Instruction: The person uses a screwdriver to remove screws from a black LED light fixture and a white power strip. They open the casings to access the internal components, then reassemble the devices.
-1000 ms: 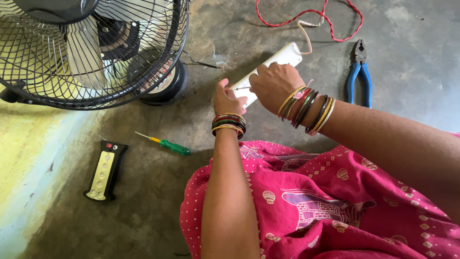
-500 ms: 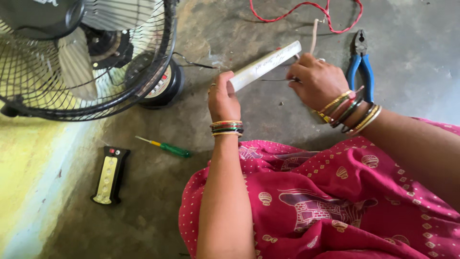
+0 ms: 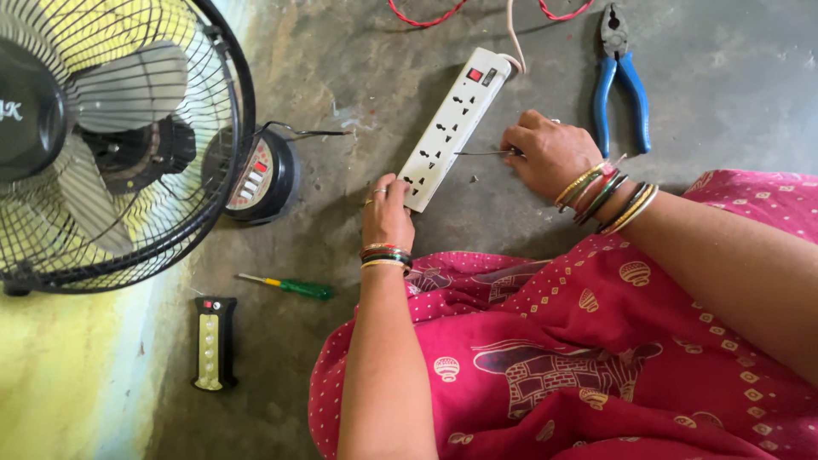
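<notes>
A white power strip [image 3: 450, 128] lies slantwise on the concrete floor [image 3: 733, 77], socket face up, its red switch at the far end where a pale cord leaves it. The left hand [image 3: 388, 213] has its grip closed on the near end of the strip, fingers curled over the lower corner. The right hand [image 3: 550, 153] sits just beside the strip's right edge, its grip pinched together on a thin dark wire [image 3: 479, 153] whose free end reaches the strip's side near the middle sockets. Both wrists carry bangles.

Blue-handled pliers [image 3: 620, 72] lie on the floor just beyond the right hand, jaws pointing away. A red wire [image 3: 417, 17] loops along the top edge. To the left stands a black caged fan [image 3: 111, 145], with its round base [image 3: 260, 175] near the strip. A green screwdriver [image 3: 290, 286] and a black-and-cream remote [image 3: 213, 342] lie near the left forearm. Pink patterned cloth [image 3: 596, 366] covers the person's lap.
</notes>
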